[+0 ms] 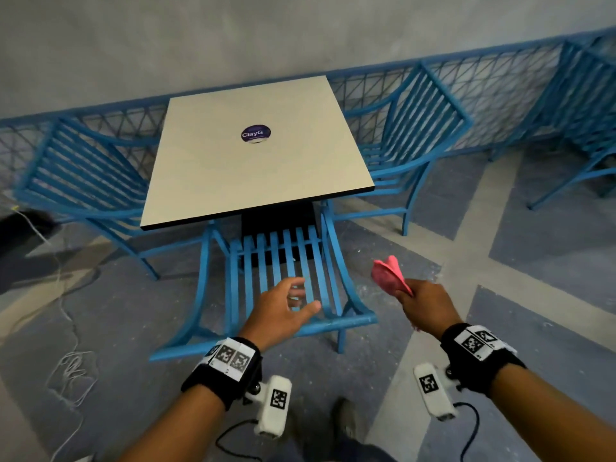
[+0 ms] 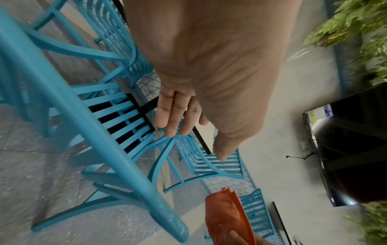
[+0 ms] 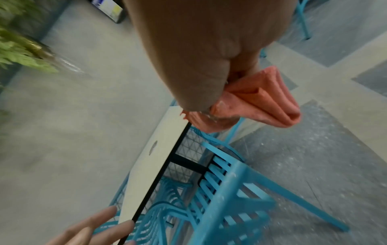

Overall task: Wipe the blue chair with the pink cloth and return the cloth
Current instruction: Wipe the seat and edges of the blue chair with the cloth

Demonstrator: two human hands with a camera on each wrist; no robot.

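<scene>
Patterned floor (image 1: 550, 248), blue chair (image 1: 286, 261), pink cloth (image 1: 390, 275) in right hand (image 1: 423, 305)

blue chair (image 1: 283, 261) seat front hidden under table (image 1: 233, 181) near edge | left hand (image 1: 283, 311) fingertips motion-blurred | pink cloth (image 1: 390, 275) lower part hidden inside right hand (image 1: 426, 305) | plants (image 2: 356, 24) blurred, cut off by frame edge

Your head view is dim and evenly lit, bowing at its edges. Both wrist views smear with blur.
</scene>
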